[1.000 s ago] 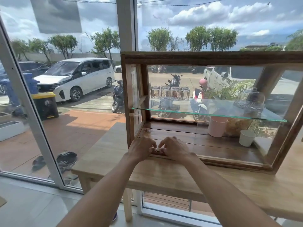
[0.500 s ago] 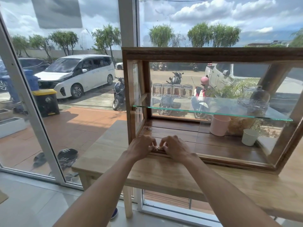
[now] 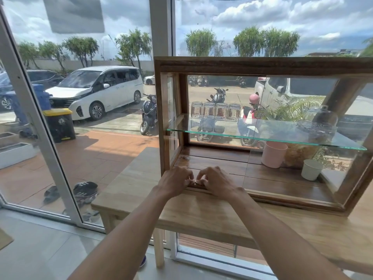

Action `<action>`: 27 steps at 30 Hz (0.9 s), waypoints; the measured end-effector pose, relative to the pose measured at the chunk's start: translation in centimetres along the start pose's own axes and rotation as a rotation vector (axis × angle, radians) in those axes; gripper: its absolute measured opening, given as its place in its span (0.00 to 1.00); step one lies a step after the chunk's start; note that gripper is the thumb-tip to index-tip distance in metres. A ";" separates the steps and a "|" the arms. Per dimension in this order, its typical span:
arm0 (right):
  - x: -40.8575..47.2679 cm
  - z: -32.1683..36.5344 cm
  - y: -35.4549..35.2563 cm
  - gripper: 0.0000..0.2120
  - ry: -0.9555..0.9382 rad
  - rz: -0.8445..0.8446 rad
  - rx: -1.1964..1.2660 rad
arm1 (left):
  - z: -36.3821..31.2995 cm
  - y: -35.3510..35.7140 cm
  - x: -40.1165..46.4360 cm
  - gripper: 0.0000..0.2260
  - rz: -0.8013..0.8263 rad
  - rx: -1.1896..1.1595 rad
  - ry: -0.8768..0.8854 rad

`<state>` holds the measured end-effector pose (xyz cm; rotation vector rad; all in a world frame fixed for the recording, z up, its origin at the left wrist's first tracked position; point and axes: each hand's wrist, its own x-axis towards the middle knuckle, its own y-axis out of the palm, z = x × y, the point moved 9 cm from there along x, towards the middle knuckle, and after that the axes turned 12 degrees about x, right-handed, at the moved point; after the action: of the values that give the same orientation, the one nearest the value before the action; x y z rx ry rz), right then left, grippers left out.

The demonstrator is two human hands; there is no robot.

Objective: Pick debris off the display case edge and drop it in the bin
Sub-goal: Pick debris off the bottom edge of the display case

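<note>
Forearms reach in from the near edge toward the wooden table (image 3: 201, 215), and both hands meet at the front sill of the display case (image 3: 262, 64). The left hand (image 3: 175, 181) and right hand (image 3: 217, 181) are knuckles-up, fingers curled down, their fingertips almost touching over the case's lower front edge (image 3: 282, 196). Something small and pale sits right at the meeting point of the fingertips, likely the debris (image 3: 196, 181), but whether either hand has pinched it or is only working at it I cannot tell; it is too small and half hidden.

Just beyond the grip lies the case's dark wooden floor, and further right of it a pink cup (image 3: 274, 154) and a white cup (image 3: 311, 169). Above and behind runs the glass shelf (image 3: 262, 136) with four jars (image 3: 216, 111).

By my reading the task is at its picking stage: nothing lifted clear, and the drop not yet made. No indoor bin shows; only a yellow-lidded bin (image 3: 59, 124) stands far left of the grip, outside the glass.
</note>
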<state>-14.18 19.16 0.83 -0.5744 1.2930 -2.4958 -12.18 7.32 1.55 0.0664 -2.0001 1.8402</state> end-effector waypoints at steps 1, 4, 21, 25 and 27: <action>0.0 0.0 0.0 0.06 0.002 -0.001 0.007 | 0.1 0.0 0.0 0.05 -0.005 0.002 -0.004; 0.0 0.1 -0.2 0.05 0.003 -0.031 0.048 | 0.5 -0.1 -0.3 0.05 -0.022 -0.004 -0.017; -3.5 3.0 2.3 0.10 0.207 -0.066 0.788 | 7.1 -2.4 -8.0 0.08 -0.029 -0.681 -0.403; -5.3 6.3 4.5 0.10 0.205 -0.001 0.922 | 9.0 -2.1 -12.1 0.11 -0.008 -0.762 -0.462; -6.2 8.1 5.9 0.10 0.170 0.039 0.944 | 9.8 -2.0 -14.5 0.11 0.007 -0.734 -0.484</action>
<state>-4.62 12.52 -1.17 -0.0995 0.0545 -2.7558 -1.02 -5.86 -1.78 0.3076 -2.8873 1.0444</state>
